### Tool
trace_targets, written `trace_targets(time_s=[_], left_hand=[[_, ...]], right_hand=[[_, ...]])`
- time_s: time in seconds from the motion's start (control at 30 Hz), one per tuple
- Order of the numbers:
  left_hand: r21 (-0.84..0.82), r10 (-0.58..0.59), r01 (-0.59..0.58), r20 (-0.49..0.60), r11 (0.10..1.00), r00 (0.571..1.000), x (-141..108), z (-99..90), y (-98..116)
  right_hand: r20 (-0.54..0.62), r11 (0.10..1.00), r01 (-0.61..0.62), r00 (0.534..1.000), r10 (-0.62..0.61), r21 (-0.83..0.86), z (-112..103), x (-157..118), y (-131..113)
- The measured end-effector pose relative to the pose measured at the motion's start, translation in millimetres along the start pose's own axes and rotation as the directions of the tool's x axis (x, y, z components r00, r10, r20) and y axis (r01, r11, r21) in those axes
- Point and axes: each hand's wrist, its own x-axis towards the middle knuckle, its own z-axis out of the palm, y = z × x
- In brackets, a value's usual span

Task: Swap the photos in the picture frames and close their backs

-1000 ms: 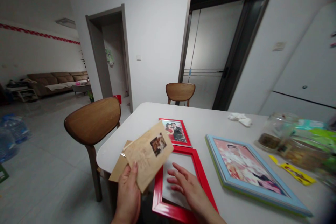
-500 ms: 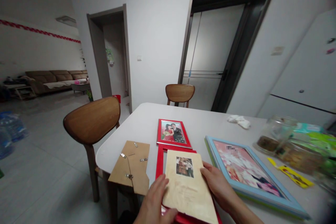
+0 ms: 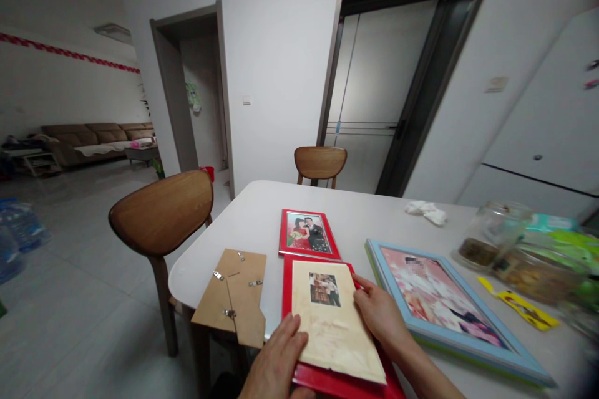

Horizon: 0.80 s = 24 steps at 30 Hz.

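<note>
A cream sheet (image 3: 334,340) with a small photo print on it lies over a red picture frame (image 3: 311,377), covering most of its opening. On the left side, my left hand (image 3: 278,358) holds the frame's edge, its fingertips touching the sheet's border. My right hand (image 3: 379,312) grips the sheet's right edge, close to the frame's upper right side; some of its fingers are hidden. Just beyond is another red frame (image 3: 311,234) with a couple's photo. A brown backing board (image 3: 234,299) with metal clips lies to the left, partly past the table edge.
To the right lies a light-blue picture frame (image 3: 449,305) on top of a green one. Glass jars (image 3: 491,230), a yellow packet (image 3: 528,310) and crumpled white tissue (image 3: 425,212) are farther right. Wooden chairs (image 3: 163,206) stand at the white table (image 3: 238,224).
The cream sheet has shifted slightly up and left, and it now lies more squarely over the red frame. More of the frame's lower edge shows. Both hands moved along with it.
</note>
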Motion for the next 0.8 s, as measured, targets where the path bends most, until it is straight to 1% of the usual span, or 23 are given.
trace_targets(time_s=[0.1, 0.17, 0.27, 0.33, 0.4, 0.47, 0.53, 0.6, 0.7, 0.8], left_hand=[[-0.008, -0.017, 0.017, 0.025, 1.000, 1.000, 2, 0.0, -1], [-0.010, -0.038, 0.038, 0.054, 0.999, 0.998, 4, -2.2, 0], [0.003, -0.098, 0.098, 0.111, 0.995, 0.989, 10, -10.3, 8], [0.018, -0.145, 0.144, 0.154, 0.989, 0.977, 14, -17.8, 14], [0.026, -0.177, 0.175, 0.194, 0.984, 0.965, 18, -24.5, 20], [0.029, -0.202, 0.201, 0.224, 0.979, 0.953, 20, -29.1, 24], [0.032, -0.226, 0.225, 0.252, 0.974, 0.941, 22, -31.6, 26], [0.042, -0.249, 0.247, 0.273, 0.968, 0.929, 23, -32.8, 27], [0.070, -0.280, 0.271, 0.292, 0.960, 0.915, 23, -34.1, 28], [0.116, -0.297, 0.273, 0.321, 0.955, 0.899, 23, -33.2, 28]], right_hand=[[-0.018, 1.000, 0.017, 1.000, -0.017, 0.006, -3, -2, 4], [-0.034, 1.000, 0.017, 0.999, -0.018, -0.020, -4, -2, 4], [-0.032, 0.995, 0.034, 0.999, -0.038, -0.098, -3, -2, 0], [-0.011, 0.980, 0.073, 0.997, -0.077, -0.186, -1, -2, -5], [0.030, 0.945, 0.149, 0.989, -0.146, -0.291, 1, -4, -10], [0.065, 0.886, 0.213, 0.977, -0.204, -0.411, 3, -6, -13], [0.064, 0.819, 0.231, 0.970, -0.233, -0.526, 6, -9, -13], [0.036, 0.757, 0.218, 0.968, -0.249, -0.616, 8, -10, -11], [0.023, 0.709, 0.212, 0.964, -0.266, -0.672, 10, -11, -9], [0.044, 0.717, 0.232, 0.962, -0.271, -0.657, 12, -12, -7]])
